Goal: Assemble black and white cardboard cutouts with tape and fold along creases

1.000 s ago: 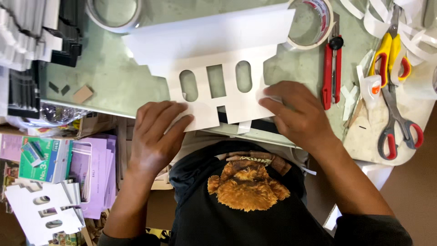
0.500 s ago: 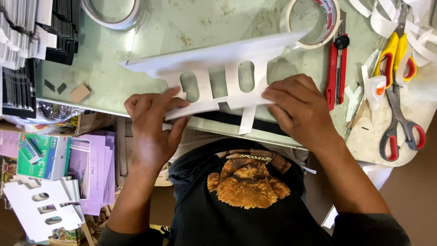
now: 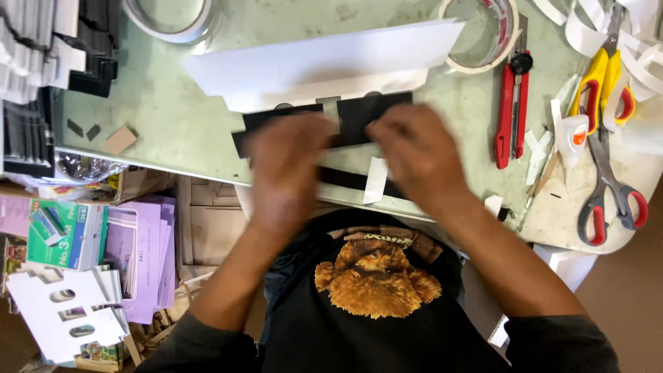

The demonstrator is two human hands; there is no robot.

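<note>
My left hand and right hand, both blurred so finger spread cannot be told, press on the black-faced card piece lying on the green table beneath a folded white sheet, red utility knife just right.
</note>
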